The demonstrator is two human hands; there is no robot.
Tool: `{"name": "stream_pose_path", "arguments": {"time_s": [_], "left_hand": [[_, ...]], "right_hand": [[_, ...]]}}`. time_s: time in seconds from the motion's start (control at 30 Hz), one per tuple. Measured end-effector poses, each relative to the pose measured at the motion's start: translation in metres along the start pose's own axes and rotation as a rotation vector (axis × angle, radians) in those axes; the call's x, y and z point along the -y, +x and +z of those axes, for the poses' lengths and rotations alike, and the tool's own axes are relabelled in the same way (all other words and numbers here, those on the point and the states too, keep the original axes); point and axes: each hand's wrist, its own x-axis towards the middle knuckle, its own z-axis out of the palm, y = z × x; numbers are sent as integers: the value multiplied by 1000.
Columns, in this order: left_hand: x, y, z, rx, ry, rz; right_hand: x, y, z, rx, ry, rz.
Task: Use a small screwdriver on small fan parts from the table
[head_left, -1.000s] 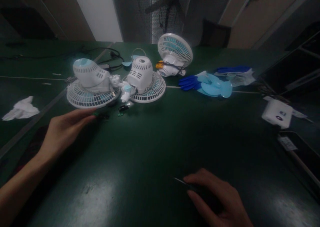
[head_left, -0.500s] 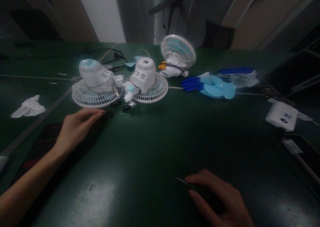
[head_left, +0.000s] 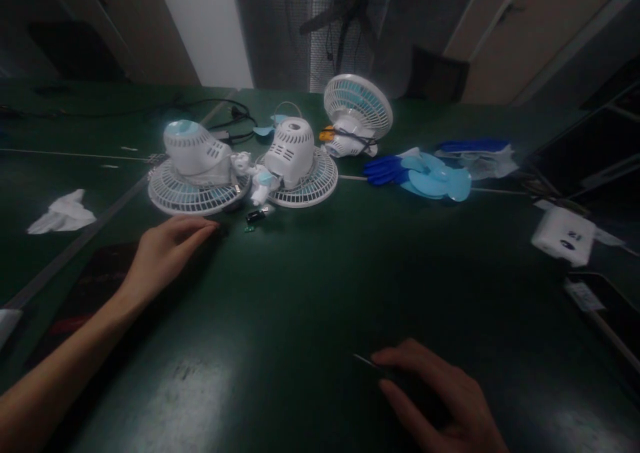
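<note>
My left hand rests on the green table just in front of the left white fan. Its thumb and fingertips are pinched together beside a small dark bit that I cannot make out. Close to those fingertips lie a small black part and a tiny green piece. At the lower right, my right hand is closed around a thin screwdriver-like tool. Only its slim metal shaft shows, pointing left; the palm and shadow hide the rest.
A middle fan lies face down; a third fan leans behind it. Blue gloves and light-blue fan blades lie right of them. A white box and a phone-like device are far right, crumpled tissue far left.
The view has shifted slightly, so the fans and tissue sit a little further right. My left hand keeps its pinch by the left fan; my right hand holds the same pose.
</note>
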Motion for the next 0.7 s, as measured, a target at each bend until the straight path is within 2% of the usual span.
{"name": "stream_pose_path", "arguments": {"time_s": [0.1, 0.4, 0.7], "left_hand": [[-7, -5, 1, -31, 46, 65], [-6, -7, 6, -21, -69, -11], [-9, 0, 11, -25, -353, -283]], "right_hand": [[1, 1, 0, 18, 24, -3], [-2, -2, -1, 3, -43, -1], [-2, 1, 0, -13, -33, -6]]}}
